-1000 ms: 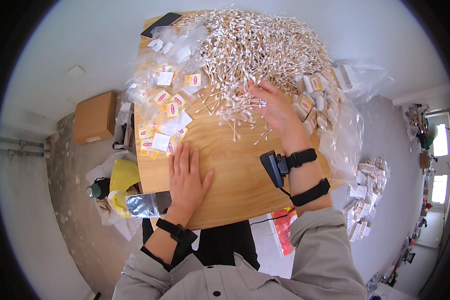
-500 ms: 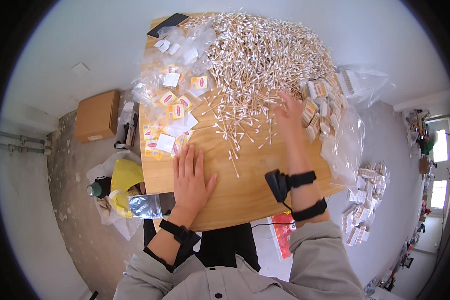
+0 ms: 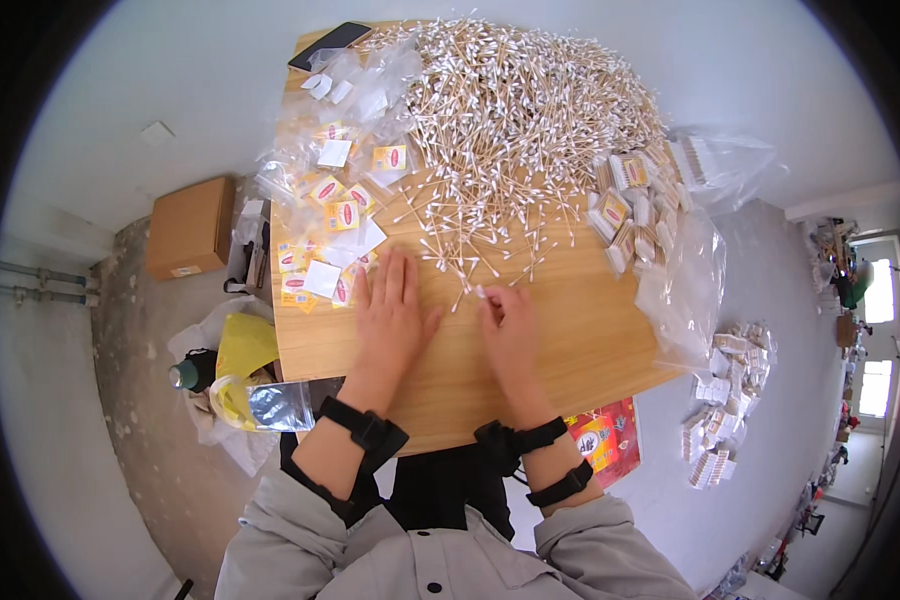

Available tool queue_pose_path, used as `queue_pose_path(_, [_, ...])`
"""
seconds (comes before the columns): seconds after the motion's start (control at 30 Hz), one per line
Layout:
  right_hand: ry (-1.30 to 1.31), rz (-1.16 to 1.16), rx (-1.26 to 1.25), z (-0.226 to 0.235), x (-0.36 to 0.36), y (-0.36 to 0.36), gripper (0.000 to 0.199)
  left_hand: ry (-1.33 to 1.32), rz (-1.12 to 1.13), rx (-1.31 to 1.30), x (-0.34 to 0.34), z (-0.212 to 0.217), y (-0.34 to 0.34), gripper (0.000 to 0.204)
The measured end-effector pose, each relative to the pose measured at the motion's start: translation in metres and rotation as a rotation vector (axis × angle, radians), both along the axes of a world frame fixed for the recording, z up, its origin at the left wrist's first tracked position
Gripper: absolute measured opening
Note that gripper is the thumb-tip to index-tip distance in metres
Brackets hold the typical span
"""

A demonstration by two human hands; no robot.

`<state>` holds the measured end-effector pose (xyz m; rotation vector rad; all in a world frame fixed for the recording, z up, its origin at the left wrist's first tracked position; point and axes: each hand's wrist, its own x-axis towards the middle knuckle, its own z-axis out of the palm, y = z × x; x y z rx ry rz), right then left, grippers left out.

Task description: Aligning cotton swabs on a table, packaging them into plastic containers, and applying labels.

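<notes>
Cotton swabs [image 3: 510, 130] lie heaped just beyond right hand [image 3: 510, 335].

I have one view only, from the left of two cameras on my head, looking steeply down at the wooden counter [image 3: 590, 340] from close above. The picture is upright and unmirrored, so its left is my left. The fisheye bends the counter's edges and rings the frame in black. My forearms enter from the lower edge, my jacket [image 3: 450, 550] right below the lens. Floor shows on both sides, a cardboard box [image 3: 192, 226] at left.
</notes>
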<state>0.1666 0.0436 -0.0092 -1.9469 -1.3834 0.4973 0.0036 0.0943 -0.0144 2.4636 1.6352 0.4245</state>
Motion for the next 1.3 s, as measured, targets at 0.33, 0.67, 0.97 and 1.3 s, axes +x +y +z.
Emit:
queue_pose_path(0.33, [-0.057,-0.02,0.144,0.007,-0.002,0.039,0.022,-0.038,-0.296,-0.11,-0.009,0.016,-0.101,0.078])
queue_pose_path(0.67, [-0.019,0.407,0.314,-0.004,-0.015,-0.002,0.026,-0.085,-0.184,-0.107,-0.024,0.014,-0.094,0.082])
queue_pose_path(0.97, [0.085,0.406,0.096,0.013,-0.015,0.031,0.02,-0.206,-0.026,-0.085,-0.006,0.017,-0.085,0.08])
queue_pose_path(1.3, [0.161,0.431,0.102,0.005,-0.007,0.045,0.013,-0.097,-0.139,-0.075,-0.012,0.011,-0.104,0.076])
